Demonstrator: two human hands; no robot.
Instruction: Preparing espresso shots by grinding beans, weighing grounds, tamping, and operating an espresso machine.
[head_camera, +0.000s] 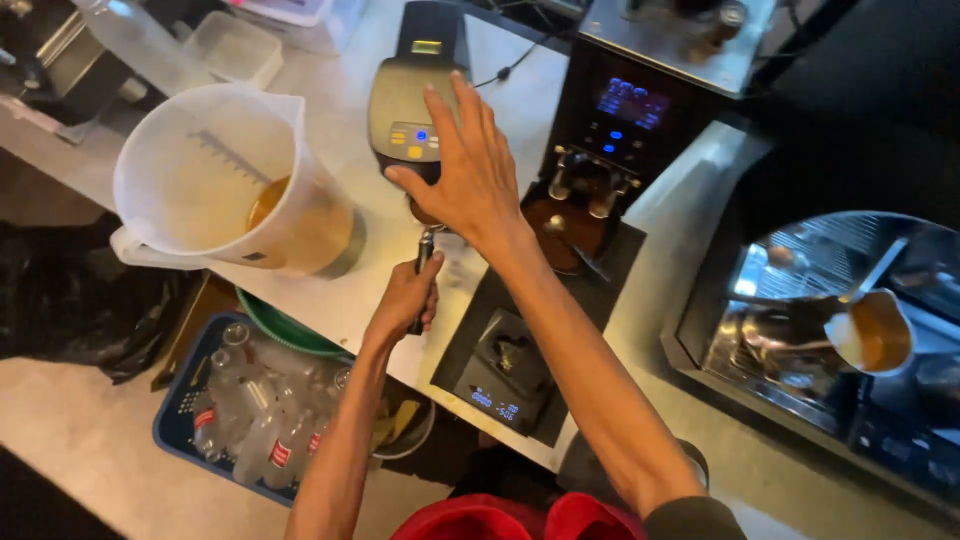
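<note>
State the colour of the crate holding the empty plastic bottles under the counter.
Blue; the crate shows in the head view, lower left.

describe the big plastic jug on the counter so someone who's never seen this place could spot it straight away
Start at the pale counter running along the left. The measuring jug stands at its near edge, left of the person's left hand gripping a dark handle. It is translucent white with a scale inside and some amber liquid at the bottom, far larger than the small clear tubs behind it.
</note>
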